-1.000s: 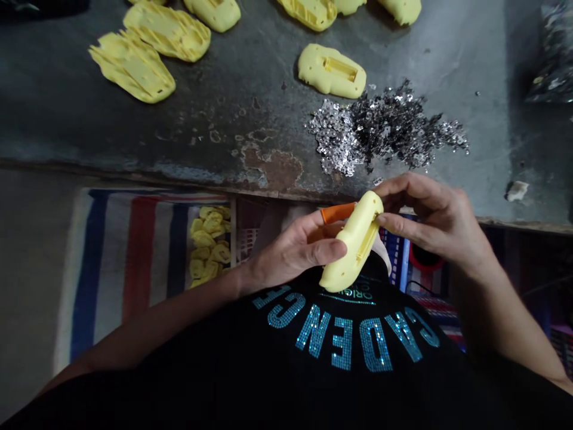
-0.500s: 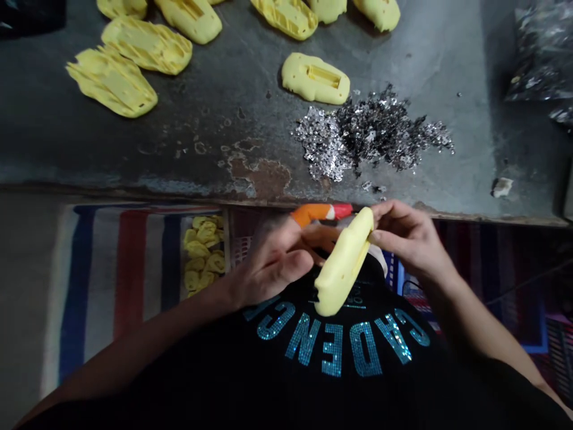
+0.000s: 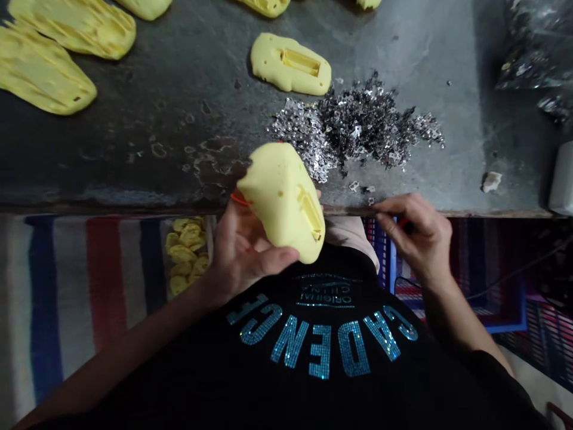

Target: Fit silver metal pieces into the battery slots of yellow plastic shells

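Near the silvery metal-clip heap (image 3: 367,122), the left hand (image 3: 242,252) grips a yellow slotted plastic shell (image 3: 284,200); the right hand (image 3: 418,236), apart, pinches narrowly, contents unclear.

A heap of clips (image 3: 367,122) lies on the table (image 3: 430,54) — one shell (image 3: 290,71) behind it. A bag (image 3: 532,48) lies to the right.

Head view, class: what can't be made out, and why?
Head view:
Left hand: some fingers, hidden behind the held shell.
Upper-left shells: cut off by picture edges.
Metal pile: pieces too small and overlapping to count.
Right hand: whether it pinches a piece, too small to tell.
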Demonstrator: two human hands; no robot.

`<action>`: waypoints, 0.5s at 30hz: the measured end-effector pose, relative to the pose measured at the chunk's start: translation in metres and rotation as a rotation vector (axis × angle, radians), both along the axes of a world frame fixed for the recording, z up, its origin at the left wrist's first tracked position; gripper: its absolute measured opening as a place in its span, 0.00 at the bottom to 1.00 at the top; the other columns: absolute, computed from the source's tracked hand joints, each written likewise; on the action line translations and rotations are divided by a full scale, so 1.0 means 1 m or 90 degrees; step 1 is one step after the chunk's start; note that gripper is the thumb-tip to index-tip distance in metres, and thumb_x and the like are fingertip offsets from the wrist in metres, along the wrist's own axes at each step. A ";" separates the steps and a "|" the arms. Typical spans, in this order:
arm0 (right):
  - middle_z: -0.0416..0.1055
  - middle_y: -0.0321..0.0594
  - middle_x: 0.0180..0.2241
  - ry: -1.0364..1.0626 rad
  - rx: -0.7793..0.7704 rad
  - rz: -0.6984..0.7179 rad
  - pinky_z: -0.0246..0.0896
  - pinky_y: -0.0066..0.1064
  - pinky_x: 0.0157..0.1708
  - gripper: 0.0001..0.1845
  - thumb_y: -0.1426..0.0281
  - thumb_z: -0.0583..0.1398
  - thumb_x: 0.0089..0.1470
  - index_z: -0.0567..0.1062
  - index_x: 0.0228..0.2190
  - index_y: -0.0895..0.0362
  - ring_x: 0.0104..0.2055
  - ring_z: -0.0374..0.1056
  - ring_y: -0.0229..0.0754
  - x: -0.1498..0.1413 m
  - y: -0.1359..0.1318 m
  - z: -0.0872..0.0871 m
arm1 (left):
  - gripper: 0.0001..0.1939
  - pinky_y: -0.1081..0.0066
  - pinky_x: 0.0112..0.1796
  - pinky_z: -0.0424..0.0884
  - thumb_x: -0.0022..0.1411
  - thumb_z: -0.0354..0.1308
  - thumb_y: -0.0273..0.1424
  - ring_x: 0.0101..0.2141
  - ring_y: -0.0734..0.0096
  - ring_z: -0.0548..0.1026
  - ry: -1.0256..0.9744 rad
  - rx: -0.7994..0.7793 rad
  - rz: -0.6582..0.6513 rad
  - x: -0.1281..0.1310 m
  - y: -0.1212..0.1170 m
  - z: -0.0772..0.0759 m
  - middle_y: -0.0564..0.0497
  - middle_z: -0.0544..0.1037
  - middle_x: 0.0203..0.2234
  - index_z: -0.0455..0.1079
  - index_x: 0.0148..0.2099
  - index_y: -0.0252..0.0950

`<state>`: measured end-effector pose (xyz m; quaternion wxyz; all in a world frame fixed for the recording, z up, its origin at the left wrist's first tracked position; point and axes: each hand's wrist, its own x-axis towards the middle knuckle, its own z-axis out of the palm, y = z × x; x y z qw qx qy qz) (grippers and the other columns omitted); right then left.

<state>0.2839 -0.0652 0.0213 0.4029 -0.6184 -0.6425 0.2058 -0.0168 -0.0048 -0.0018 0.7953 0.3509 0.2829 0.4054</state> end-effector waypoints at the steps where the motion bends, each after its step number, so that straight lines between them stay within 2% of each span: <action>1: 0.88 0.39 0.42 -0.097 0.036 -0.030 0.72 0.43 0.47 0.04 0.69 0.70 0.74 0.88 0.44 0.48 0.44 0.81 0.47 0.009 0.003 0.001 | 0.45 0.54 0.70 0.80 0.63 0.84 0.34 0.73 0.47 0.80 0.003 0.015 0.013 0.004 0.002 0.003 0.50 0.85 0.70 0.73 0.78 0.54; 4: 0.87 0.40 0.44 -0.256 0.044 -0.016 0.67 0.46 0.48 0.06 0.68 0.70 0.74 0.89 0.48 0.47 0.46 0.80 0.51 0.026 0.012 -0.005 | 0.39 0.54 0.60 0.88 0.66 0.83 0.42 0.63 0.46 0.87 0.002 -0.011 -0.023 0.015 0.009 0.009 0.46 0.87 0.67 0.77 0.74 0.50; 9: 0.85 0.40 0.41 -0.274 0.049 0.043 0.65 0.46 0.48 0.05 0.67 0.69 0.74 0.88 0.47 0.47 0.46 0.79 0.52 0.030 0.025 -0.017 | 0.40 0.63 0.53 0.89 0.64 0.84 0.47 0.53 0.56 0.90 -0.027 -0.116 -0.065 0.025 0.013 0.015 0.45 0.90 0.60 0.78 0.73 0.46; 11: 0.84 0.39 0.39 -0.242 0.071 0.062 0.66 0.45 0.46 0.03 0.69 0.70 0.73 0.87 0.45 0.48 0.43 0.78 0.51 0.025 0.025 -0.013 | 0.41 0.66 0.46 0.89 0.65 0.82 0.51 0.47 0.58 0.91 -0.056 -0.150 -0.112 0.026 0.013 0.016 0.43 0.91 0.56 0.77 0.73 0.43; 15: 0.87 0.36 0.40 -0.120 0.112 0.155 0.70 0.41 0.40 0.08 0.74 0.72 0.71 0.84 0.46 0.48 0.39 0.81 0.46 0.008 0.023 0.013 | 0.43 0.69 0.26 0.84 0.70 0.74 0.58 0.40 0.50 0.92 -0.086 -0.181 -0.238 0.025 0.012 0.010 0.38 0.91 0.53 0.72 0.75 0.39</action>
